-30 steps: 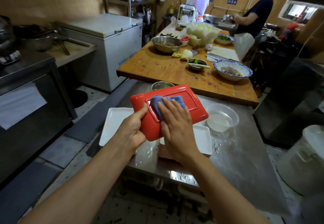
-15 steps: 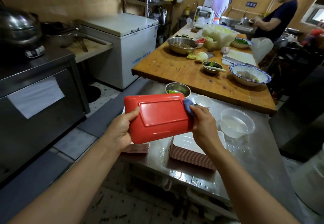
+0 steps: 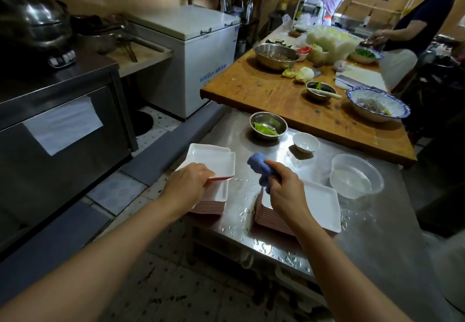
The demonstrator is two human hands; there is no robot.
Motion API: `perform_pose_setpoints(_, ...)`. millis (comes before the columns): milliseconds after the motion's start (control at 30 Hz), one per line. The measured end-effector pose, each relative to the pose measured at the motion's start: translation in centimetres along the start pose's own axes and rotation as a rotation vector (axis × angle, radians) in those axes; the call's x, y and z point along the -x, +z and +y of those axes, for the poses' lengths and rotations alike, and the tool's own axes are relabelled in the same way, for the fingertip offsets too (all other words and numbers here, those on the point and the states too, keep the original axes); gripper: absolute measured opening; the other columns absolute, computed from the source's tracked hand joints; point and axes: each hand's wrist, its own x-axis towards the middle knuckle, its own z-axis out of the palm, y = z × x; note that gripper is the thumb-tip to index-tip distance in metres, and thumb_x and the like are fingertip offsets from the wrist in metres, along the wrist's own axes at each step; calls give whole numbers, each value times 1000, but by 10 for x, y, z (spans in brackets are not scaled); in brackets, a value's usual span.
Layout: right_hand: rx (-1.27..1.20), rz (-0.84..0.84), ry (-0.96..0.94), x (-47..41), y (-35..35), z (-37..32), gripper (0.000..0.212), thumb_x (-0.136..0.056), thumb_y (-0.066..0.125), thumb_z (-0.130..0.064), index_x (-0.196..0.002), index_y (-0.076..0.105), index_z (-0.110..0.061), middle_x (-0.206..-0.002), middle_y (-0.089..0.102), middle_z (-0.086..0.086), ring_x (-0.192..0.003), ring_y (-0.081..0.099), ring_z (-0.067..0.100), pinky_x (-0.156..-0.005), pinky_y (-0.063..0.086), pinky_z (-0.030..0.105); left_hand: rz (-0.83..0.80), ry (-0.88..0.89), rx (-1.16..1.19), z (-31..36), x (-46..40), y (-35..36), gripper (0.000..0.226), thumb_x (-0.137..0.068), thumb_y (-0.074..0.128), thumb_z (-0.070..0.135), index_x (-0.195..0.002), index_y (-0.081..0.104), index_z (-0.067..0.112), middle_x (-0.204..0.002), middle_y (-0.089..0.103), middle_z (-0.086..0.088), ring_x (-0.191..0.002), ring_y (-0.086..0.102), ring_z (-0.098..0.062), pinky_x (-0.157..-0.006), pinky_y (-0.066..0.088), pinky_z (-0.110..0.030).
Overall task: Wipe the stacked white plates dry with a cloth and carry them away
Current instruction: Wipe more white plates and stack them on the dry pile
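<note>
Landmark: steel worktop [image 3: 251,145], wet, droplets scattered between the two stacks.

Risks (judgement):
- Top plate [image 3: 214,161] sits skewed on the left stack [image 3: 214,201] near the worktop's left edge, overhanging toward the far side. If released off-square it could slide; the stack itself stands close to the edge and a nudge might tip it floorward.
- Water on the worktop beside both stacks could re-wet rims or let a stack skid when lifted.
- Blue cloth [image 3: 261,170] is bunched, so it may smear rather than dry the next plate.
- Clear tub [image 3: 356,177] of water, just right of the right stack [image 3: 314,206], could be knocked by an elbow.

Pose:
- Left hand [image 3: 187,187]: fingers curled over the near red-edged rim of the top plate, pinching it; forearm reaches in from lower left.
- Right hand [image 3: 284,188]: clenched round the cloth, held above the near-left corner of the right stack; contact with that stack cannot be told.
</note>
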Motion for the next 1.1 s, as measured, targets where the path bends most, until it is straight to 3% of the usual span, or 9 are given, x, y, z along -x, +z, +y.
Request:
perform_pose_setpoints(200,9,5,16,1,1,5,39,-91,40,3,-112,65,-18,-80,62,8,-63,50,9,-61,41,24,-139,4,-164,-1,12,27,29,-95,50,22,-121,60,15,-126,60,-5,-116,55,-25,-82,49,-37)
perform_pose_setpoints(333,4,21,30,2,2,11,40,-89,41,4,-112,65,-16,-80,61,8,-62,50,8,-60,41,24,-174,14,-171,0,17,39,26,-90,56,6,-115,60,4,-118,63,-15,-109,58,-34,-77,52,-43)
perform_pose_setpoints(533,-6,-3,73,3,7,24,38,-92,40,1,-113,64,-19,-83,61,7,-64,51,10,-62,43,23,-317,-28,-295,-10,10,60,35,-95,45,9,-130,45,12,-134,48,-5,-122,46,-24,-88,49,-40)
perform_pose_setpoints(733,13,-2,128,0,11,40,38,-91,42,-2,-114,65,-20,-91,64,8,-74,53,18,-74,46,34,-344,-71,-304,-18,-1,75,38,-94,48,18,-132,42,14,-136,44,-3,-124,42,-21,-83,46,-37)
perform_pose_setpoints(867,5,8,164,0,11,47,38,-91,43,-3,-121,61,-18,-96,65,10,-73,56,16,-73,46,29,-359,-109,-246,-22,-9,82,50,-91,54,39,-133,40,16,-138,42,-1,-124,40,-20,-85,44,-37)
perform_pose_setpoints(1000,8,23,180,0,5,51,37,-92,45,-4,-124,59,-16,-104,65,12,-89,60,25,-86,49,39,-414,-173,-233,-18,-18,85,62,-89,49,55,-135,38,15,-144,34,-3,-131,33,-21,-91,40,-41)
perform_pose_setpoints(1100,-6,41,189,0,-2,53,36,-93,45,-5,-124,58,-16,-98,65,11,-77,59,18,-82,51,38,-405,-239,-269,-5,-28,82,57,-92,40,57,-127,48,13,-135,42,-6,-125,37,-23,-92,37,-41)
